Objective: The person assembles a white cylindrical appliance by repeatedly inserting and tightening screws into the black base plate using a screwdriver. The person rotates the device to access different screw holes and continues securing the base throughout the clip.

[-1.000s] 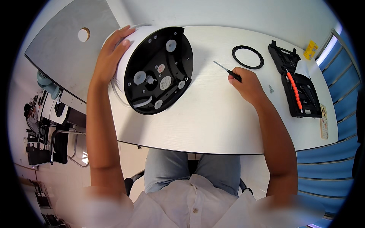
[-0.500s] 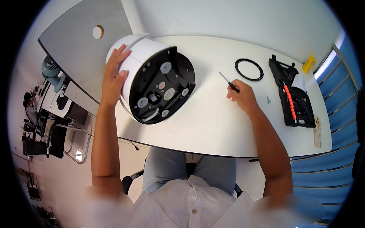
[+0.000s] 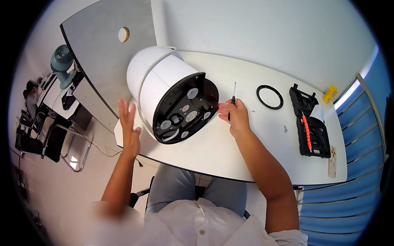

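Observation:
A white rounded appliance [image 3: 168, 78] with a curved carry handle [image 3: 141, 92] lies on its side on the table. Its black base [image 3: 182, 99], set with round pale feet and screw recesses, faces toward me and to the right. My left hand [image 3: 130, 133] is open with fingers spread, beside the handle and apart from the body. In my right hand [image 3: 238, 117] is a screwdriver [image 3: 234, 97] with a black handle, its shaft pointing away from me. The fingertips of that hand are at the right rim of the base; whether they touch it I cannot tell.
On the white table [image 3: 209, 160] lie a black ring [image 3: 273, 108], small screws [image 3: 286, 128] and an opened black tool case [image 3: 316, 141] with an orange flexible shaft [image 3: 307, 132]. A pale remote [image 3: 332, 166] is near the right edge. A grey panel [image 3: 98, 45] stands at the left.
My left hand has let go of the appliance and opened beside it. My right hand has moved left to the base's rim with the screwdriver. The view has shifted slightly.

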The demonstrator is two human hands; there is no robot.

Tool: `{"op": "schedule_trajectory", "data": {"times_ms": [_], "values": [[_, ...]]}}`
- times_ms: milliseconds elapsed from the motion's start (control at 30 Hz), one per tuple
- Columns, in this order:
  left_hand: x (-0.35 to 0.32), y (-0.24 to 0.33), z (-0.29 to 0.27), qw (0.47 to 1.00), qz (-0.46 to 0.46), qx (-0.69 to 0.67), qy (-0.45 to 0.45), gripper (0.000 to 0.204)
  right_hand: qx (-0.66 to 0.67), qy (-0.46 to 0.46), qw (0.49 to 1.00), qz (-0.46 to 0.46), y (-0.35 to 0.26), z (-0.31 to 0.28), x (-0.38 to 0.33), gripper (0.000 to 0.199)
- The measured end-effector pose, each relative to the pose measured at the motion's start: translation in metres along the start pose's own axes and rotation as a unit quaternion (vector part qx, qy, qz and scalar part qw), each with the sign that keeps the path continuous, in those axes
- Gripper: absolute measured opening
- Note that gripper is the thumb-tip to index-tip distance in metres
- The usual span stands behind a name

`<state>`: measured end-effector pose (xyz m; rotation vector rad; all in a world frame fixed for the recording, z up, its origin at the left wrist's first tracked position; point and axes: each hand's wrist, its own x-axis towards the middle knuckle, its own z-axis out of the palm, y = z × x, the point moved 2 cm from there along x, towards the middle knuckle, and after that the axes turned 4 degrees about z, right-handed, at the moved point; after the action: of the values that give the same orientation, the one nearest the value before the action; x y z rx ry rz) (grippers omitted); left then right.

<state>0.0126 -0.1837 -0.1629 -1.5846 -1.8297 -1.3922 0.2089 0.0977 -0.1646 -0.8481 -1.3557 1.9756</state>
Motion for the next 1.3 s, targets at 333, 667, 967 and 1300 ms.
{"op": "schedule_trajectory", "data": {"times_ms": [333,667,967,1300], "values": [[0.004,0.007,0.023,0.984,0.081,0.152,-0.032,0.133,0.013,-0.021,1.000,0.004,0.006,0.006,-0.013,0.010],[0.073,-0.008,0.033,0.993,0.061,-0.067,0.070,0.097,0.052,-0.042,0.998,-0.002,0.002,0.015,-0.027,0.005],[0.123,0.024,0.079,0.982,0.015,-0.181,0.053,0.071,0.101,-0.026,0.994,-0.011,0.023,0.024,-0.029,0.002],[0.049,0.049,0.122,0.894,-0.134,-0.385,0.188,0.089,0.116,-0.038,0.992,-0.019,0.016,0.028,-0.036,0.002]]}}
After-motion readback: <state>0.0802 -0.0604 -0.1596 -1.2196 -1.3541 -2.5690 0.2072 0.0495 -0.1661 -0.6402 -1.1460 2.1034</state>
